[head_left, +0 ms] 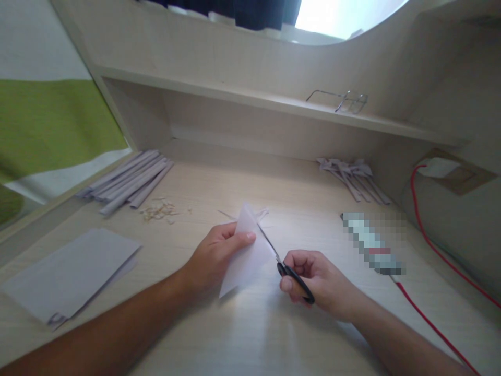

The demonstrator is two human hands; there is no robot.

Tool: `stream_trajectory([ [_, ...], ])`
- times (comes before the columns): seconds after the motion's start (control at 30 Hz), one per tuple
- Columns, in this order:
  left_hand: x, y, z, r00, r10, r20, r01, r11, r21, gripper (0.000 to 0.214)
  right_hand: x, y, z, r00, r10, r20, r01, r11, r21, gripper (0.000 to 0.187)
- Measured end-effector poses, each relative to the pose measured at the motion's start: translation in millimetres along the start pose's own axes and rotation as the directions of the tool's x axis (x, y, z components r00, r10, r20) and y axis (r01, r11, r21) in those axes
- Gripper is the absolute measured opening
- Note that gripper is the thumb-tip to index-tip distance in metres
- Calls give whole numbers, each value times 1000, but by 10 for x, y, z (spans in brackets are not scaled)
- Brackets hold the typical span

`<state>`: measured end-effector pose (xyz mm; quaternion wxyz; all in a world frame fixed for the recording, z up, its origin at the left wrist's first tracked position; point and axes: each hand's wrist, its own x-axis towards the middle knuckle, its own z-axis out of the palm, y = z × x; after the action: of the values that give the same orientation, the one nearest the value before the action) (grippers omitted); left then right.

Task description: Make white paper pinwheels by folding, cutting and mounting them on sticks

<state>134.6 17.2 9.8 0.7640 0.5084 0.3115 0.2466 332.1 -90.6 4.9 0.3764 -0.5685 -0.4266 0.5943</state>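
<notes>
My left hand (pixel 219 256) is closed on a folded white sheet of paper (pixel 246 256), thumb on top, holding it just above the wooden desk (pixel 258 334). My right hand (pixel 317 279) grips a pair of black-handled scissors (pixel 291 274), fingers through the loops. The thin blades run up along the paper's right edge toward its top corner. A narrow paper strip (pixel 261 213) pokes out behind the sheet's tip.
Rolled paper tubes (pixel 129 183) lie at the back left, with small scraps (pixel 158 211) beside them. Flat sheets (pixel 70 271) rest at the left. More folded strips (pixel 354 175) sit back right. Glasses (pixel 342 100) are on the shelf. A red cable (pixel 425 318) runs along the right.
</notes>
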Motion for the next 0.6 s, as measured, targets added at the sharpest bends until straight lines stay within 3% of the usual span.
stream_trajectory([
  [0.6, -4, 16, 5, 1000, 1, -7, -1, 1000, -5, 37, -2, -4, -8, 1000, 1, 4, -1, 1000, -12, 39],
])
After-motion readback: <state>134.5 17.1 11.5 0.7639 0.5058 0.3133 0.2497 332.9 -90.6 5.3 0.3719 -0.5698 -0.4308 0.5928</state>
